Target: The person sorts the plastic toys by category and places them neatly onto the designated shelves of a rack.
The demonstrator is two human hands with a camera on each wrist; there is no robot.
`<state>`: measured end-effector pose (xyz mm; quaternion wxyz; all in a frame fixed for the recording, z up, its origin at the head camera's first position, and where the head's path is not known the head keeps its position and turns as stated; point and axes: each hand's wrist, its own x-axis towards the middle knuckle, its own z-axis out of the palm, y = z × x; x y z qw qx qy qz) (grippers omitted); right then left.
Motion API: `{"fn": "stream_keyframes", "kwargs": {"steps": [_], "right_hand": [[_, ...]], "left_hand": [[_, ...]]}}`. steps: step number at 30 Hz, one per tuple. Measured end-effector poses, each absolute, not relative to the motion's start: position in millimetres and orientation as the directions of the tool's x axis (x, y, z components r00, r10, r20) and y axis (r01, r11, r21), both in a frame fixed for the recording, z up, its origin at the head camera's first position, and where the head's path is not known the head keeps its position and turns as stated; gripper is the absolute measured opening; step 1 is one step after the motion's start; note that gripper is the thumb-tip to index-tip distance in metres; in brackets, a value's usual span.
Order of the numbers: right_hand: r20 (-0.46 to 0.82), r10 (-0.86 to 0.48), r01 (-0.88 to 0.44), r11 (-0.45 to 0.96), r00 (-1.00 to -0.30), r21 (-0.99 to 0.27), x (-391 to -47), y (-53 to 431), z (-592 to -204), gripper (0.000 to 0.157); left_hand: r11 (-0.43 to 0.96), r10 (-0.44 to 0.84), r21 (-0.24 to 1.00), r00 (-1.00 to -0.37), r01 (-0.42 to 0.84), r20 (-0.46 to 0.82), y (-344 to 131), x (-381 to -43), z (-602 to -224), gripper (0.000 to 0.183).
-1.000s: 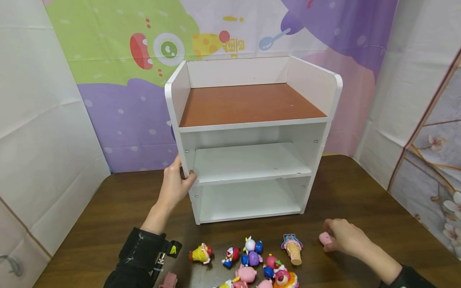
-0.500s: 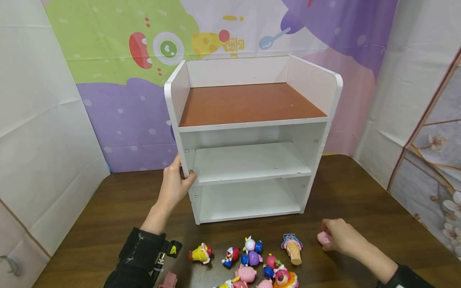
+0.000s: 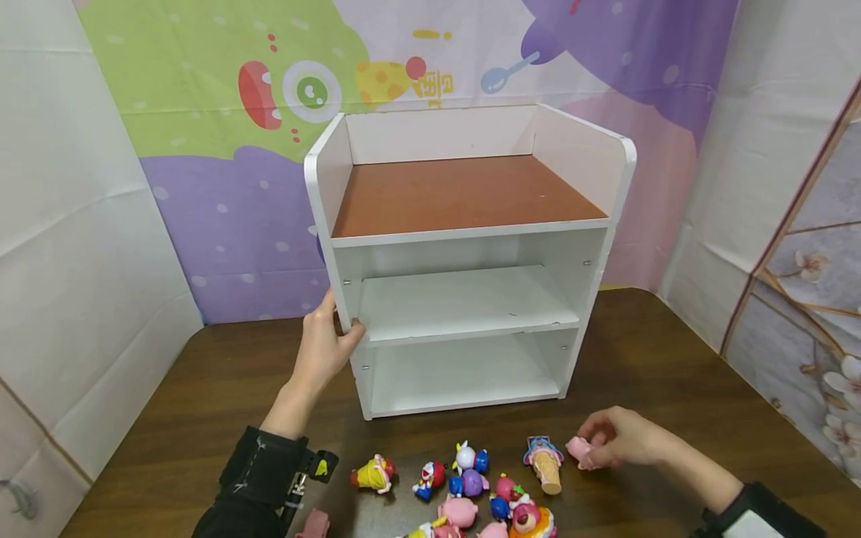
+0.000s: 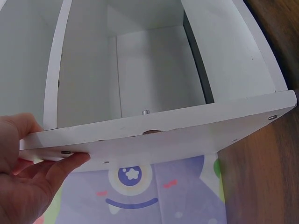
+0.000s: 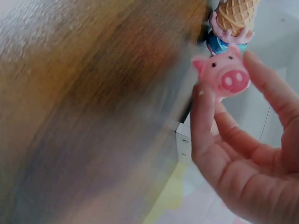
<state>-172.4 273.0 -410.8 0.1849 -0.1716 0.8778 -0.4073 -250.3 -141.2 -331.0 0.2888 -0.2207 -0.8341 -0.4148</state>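
Observation:
My left hand [image 3: 321, 345] grips the left side panel of a white shelf unit [image 3: 467, 336], thumb at the front edge and fingers on the outer face. The left wrist view shows the fingers [image 4: 70, 165] against that outer face. My right hand [image 3: 625, 437] pinches a small pink pig figurine [image 3: 580, 451] between thumb and fingers, low over the table. In the right wrist view the pig's snout [image 5: 233, 81] faces the camera. Just left of the pig lies an ice-cream-cone figurine [image 3: 546, 467], its cone toward me.
Several small toy figurines, among them a yellow one [image 3: 374, 474] and a pink pig [image 3: 459, 511], lie in front of the shelf; some are cut off by the frame. The shelf has a brown top [image 3: 464, 196]. A printed curtain [image 3: 222, 224] hangs behind.
My right hand has moved left with the pig figurine, toward the ice-cream-cone figurine, and the pig now shows more clearly. My left hand keeps its hold on the shelf.

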Motion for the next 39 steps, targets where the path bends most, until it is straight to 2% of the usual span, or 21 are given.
{"fn": "stream_keyframes", "kwargs": {"steps": [5,8,14,27,33,39], "right_hand": [[-0.271,-0.477,-0.006,0.502,-0.836,-0.865,-175,276,-416,0.038],[-0.288,-0.481,0.030,0.474,-0.828,-0.880,-176,277,-419,0.041],[-0.296,-0.483,0.045,0.465,-0.824,-0.884,-176,280,-422,0.041],[-0.300,-0.456,0.000,0.549,-0.838,-0.836,-176,287,-421,0.041],[-0.191,-0.451,-0.134,0.594,-0.872,-0.794,-170,287,-418,0.035],[0.020,-0.356,-0.305,0.768,-0.934,-0.563,-156,277,-413,0.033]], "left_hand": [[0.560,0.128,0.561,-0.733,0.610,0.668,-141,-250,-331,0.050],[0.559,0.128,0.560,-0.731,0.612,0.670,-141,-250,-331,0.050],[0.561,0.125,0.559,-0.730,0.611,0.672,-141,-250,-330,0.049],[0.559,0.119,0.562,-0.730,0.610,0.673,-142,-248,-329,0.050],[0.556,0.120,0.564,-0.730,0.611,0.673,-142,-249,-330,0.049],[0.551,0.125,0.566,-0.732,0.613,0.670,-141,-251,-331,0.050]]}}
